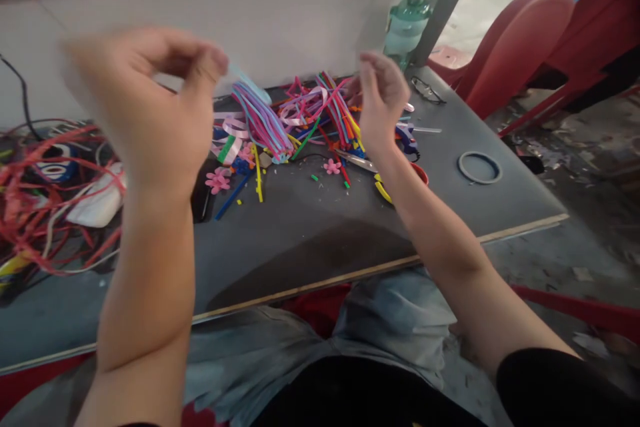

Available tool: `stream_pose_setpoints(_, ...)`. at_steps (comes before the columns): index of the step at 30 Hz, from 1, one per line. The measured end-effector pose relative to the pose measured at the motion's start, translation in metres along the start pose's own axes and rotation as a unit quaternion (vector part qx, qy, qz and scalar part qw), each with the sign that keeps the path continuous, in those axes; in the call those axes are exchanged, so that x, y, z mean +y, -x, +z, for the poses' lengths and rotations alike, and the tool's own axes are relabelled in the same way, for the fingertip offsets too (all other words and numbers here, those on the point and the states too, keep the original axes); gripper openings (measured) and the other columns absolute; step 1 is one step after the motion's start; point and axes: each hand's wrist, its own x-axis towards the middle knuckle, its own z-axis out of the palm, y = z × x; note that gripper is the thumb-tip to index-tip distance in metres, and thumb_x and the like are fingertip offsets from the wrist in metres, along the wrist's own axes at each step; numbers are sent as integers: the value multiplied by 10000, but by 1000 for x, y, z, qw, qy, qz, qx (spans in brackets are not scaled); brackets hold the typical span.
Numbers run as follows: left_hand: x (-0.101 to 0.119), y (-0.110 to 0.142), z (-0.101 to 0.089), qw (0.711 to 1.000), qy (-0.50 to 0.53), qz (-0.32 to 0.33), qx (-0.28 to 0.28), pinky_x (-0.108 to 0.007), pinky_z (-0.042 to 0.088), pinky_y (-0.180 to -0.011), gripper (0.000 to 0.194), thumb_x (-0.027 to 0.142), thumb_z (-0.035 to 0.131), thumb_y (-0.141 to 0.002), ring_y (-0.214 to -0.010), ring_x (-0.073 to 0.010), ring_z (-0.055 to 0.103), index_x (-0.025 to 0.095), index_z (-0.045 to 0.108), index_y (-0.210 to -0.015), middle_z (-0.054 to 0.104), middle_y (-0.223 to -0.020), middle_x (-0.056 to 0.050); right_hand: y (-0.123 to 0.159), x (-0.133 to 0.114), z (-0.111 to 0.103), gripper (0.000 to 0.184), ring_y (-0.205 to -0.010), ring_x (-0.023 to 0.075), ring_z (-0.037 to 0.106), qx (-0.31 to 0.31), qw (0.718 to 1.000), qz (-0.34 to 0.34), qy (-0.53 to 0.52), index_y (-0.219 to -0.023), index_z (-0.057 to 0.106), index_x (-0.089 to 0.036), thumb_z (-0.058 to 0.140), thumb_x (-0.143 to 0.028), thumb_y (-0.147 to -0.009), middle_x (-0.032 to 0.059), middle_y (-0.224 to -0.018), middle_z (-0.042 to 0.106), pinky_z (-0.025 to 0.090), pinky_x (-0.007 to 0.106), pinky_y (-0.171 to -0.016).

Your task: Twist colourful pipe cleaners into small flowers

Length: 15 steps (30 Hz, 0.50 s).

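Note:
My left hand [155,93] is raised over the table's left part, thumb and fingertips pinched together and blurred by motion. Just beyond its fingertips shows a light blue fuzzy strip [253,88]; whether the hand holds it I cannot tell. Fingers closed in a pinch, my right hand [384,97] is held up on the right, and what it grips, if anything, is too small to see. Between and behind the hands lie a pink, purple and blue bundle of pipe cleaners [263,121] and pink curled ribbon [305,105]. Scissors [357,161] rest partly hidden below my right forearm.
Tangled red cord [30,213] and a white object [97,200] fill the table's left side. Pink flowers [217,180] and coloured scraps lie midway. A grey ring [479,167], eyeglasses [428,91] and a green bottle [407,27] are at right, with a red chair [520,47] beyond.

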Motion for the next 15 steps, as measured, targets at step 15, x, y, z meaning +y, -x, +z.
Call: stream_pose_setpoints(15,-21,21,38,922,363,-105,-86,-218,440,-492,473,585,902,-586,-631,-104,610,205,647,-703,644,-674,2,60,-60,-33,507,-1080,210,704,-98,979,-175,-21,-1374,598,-211,201,-381,-1108,87,-1100,719,540,413,-995)
